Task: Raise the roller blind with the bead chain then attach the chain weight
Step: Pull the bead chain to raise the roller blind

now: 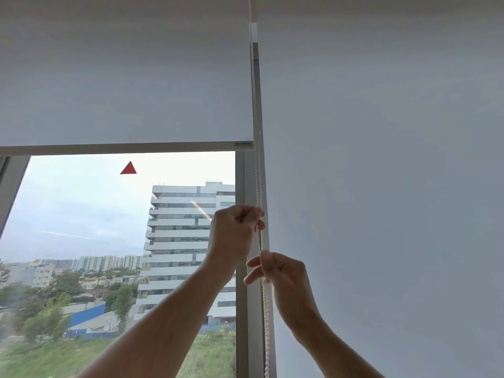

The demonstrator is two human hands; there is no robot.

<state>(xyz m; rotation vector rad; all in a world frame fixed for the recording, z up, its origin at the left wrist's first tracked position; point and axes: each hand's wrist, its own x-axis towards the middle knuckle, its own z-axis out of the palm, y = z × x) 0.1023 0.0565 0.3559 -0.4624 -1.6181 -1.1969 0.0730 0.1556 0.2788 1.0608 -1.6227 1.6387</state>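
**Both hands on the bead chain, blind partly raised**

The left hand (234,233) is closed in a loose fist, pinching the white bead chain (258,184) between thumb and forefinger at its upper right edge. Just below that pinch, the right hand (283,279) holds the same chain with thumb and fingertips, its other fingers spread loosely open to the left. The two grips are near each other, the left one higher.

Above the left-hand grip the chain runs straight up along the grey window frame (241,181), passing the right end of the blind's bottom bar (122,148). Below the right-hand grip it hangs down out of the bottom of the view.

The roller blind (125,77) covers the upper part of the window, well above both grips. To the right of the grips a second blind (381,186) hangs fully down. Left of the grips, the glass shows a tall white building (188,236) and a red triangle sticker (128,168).
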